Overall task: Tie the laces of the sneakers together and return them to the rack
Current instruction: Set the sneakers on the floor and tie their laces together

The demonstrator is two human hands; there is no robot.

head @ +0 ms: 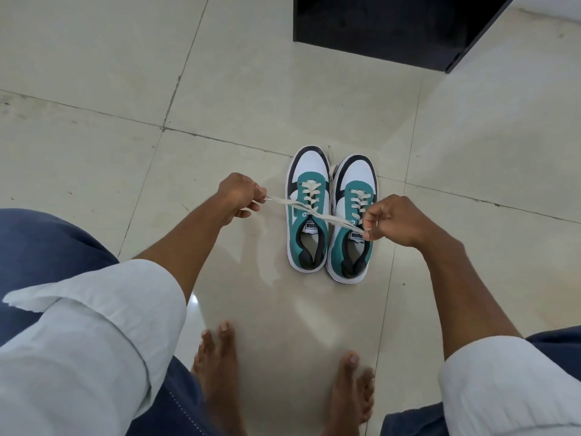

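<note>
Two green and white sneakers stand side by side on the pale floor (toes pointing away). The left hand pinches a lace out to the left. The right hand pinches the other lace end over the right shoe.

Rolled pale white sleeves, dark blue trousers with light stitching, bare feet
</note>
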